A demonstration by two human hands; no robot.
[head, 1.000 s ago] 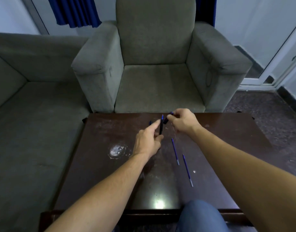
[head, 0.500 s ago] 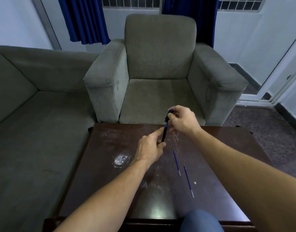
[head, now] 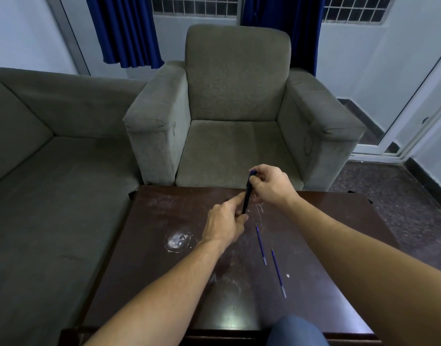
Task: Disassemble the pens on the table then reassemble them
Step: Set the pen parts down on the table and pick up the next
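While both forearms reach out over the dark table, the left hand sits low with its knuckles up, fingers and thumb pinched around the lower end of a dark pen. That pen stands nearly upright, leaning slightly right, lifted above the far part of the table. Up top, the right hand comes in from the right, wrist bent, fingertips closed on the pen's blue upper end. Whether that end is a cap or a clicker is hard to make out; the fingers cover most of it. Two thin blue refills lie on the table, side by side but apart, near the right forearm. A blue-clad knee is cut off at the bottom edge, and the pen's lower tip is hidden inside the left hand.
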